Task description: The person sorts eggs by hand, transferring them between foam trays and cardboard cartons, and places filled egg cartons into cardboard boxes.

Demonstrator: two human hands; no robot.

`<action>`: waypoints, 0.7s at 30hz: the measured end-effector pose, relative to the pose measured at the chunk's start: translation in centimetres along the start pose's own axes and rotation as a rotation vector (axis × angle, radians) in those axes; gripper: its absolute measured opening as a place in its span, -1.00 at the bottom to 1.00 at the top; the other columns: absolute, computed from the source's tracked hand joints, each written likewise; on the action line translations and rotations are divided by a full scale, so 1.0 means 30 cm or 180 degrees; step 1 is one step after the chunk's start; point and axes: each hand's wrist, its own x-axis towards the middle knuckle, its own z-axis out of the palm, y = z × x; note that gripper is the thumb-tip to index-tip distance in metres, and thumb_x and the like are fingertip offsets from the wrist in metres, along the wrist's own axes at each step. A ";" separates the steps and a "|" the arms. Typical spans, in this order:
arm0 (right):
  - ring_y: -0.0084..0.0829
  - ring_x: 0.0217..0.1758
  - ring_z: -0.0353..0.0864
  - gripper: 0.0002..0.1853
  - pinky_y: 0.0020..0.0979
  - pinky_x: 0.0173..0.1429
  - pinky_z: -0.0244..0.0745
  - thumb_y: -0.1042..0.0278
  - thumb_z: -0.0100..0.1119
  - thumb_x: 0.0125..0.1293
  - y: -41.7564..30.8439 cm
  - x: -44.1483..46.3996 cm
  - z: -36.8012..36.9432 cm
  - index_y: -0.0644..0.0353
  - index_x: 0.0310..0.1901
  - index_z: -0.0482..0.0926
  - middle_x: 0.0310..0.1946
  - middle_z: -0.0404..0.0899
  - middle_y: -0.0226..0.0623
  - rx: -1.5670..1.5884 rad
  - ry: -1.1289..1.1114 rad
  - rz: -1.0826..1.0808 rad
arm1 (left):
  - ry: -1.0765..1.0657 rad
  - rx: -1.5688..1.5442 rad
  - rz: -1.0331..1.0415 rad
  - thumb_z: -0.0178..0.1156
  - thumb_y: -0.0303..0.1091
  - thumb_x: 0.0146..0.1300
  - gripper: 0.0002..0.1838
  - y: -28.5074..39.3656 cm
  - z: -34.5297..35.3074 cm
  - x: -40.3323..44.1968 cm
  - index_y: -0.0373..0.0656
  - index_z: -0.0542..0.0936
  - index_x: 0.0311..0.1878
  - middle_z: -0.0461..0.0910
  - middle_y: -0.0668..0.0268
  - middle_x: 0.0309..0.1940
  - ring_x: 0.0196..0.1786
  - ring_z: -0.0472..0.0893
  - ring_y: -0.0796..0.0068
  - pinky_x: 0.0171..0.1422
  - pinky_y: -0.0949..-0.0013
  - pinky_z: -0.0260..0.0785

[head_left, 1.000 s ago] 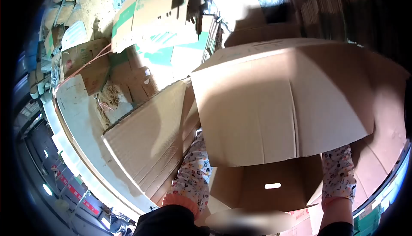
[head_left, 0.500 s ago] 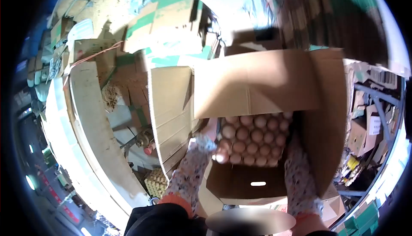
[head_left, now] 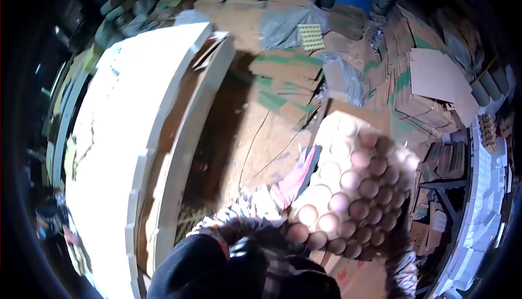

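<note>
A tray full of brown eggs (head_left: 359,190) is raised close in front of me, tilted and brightly lit at its upper left. My left hand (head_left: 293,185), in pink, grips the tray's left edge, its fingers partly visible beside a dark strip. On the other side, my right sleeve (head_left: 405,272) reaches up to the tray's right edge, where the hand itself is hidden in shadow. Below and behind the tray, parts of a cardboard box (head_left: 359,280) show, with red print on the near part.
A long white panel structure (head_left: 125,136) runs along my left. Flattened cardboard with green tape (head_left: 288,78) lies on the floor ahead. Stacked cardboard (head_left: 424,108) stands at the right, and a pale egg tray (head_left: 311,37) lies farther back.
The egg tray was down inside the open box between both hands; now it is up above the box and nearer to me. The view has swung toward the floor at the left.
</note>
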 end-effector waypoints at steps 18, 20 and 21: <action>-0.40 0.12 0.44 -0.50 -0.32 0.17 0.40 0.13 0.15 0.35 0.281 -1.039 1.244 0.20 0.20 0.32 0.13 0.43 -0.30 -0.1285 -0.3600 -0.0491 | 0.3288 -0.0250 0.1778 -0.02 0.27 0.36 -0.04 0.011 -0.362 -2.089 -0.33 -0.04 0.50 -0.01 -0.05 0.51 0.56 -0.02 0.17 0.59 0.25 -0.15; -0.41 0.10 0.45 -0.52 -0.32 0.16 0.41 0.13 0.16 0.35 0.340 -1.262 1.377 0.21 0.18 0.34 0.11 0.44 -0.31 -0.1293 -0.4037 -0.0240 | 0.3576 -0.0348 0.2261 0.00 0.16 0.41 -0.14 -0.072 -0.421 -2.347 -0.34 0.01 0.48 0.07 -0.08 0.47 0.52 0.06 0.13 0.56 0.24 -0.07; -0.41 0.10 0.45 -0.53 -0.32 0.15 0.41 0.12 0.16 0.34 0.373 -1.376 1.447 0.21 0.17 0.34 0.11 0.45 -0.31 -0.1204 -0.4285 0.0009 | 0.4281 -0.0389 0.2093 0.00 0.15 0.41 -0.14 -0.123 -0.465 -2.467 -0.35 0.01 0.47 0.07 -0.10 0.47 0.51 0.08 0.12 0.55 0.24 -0.06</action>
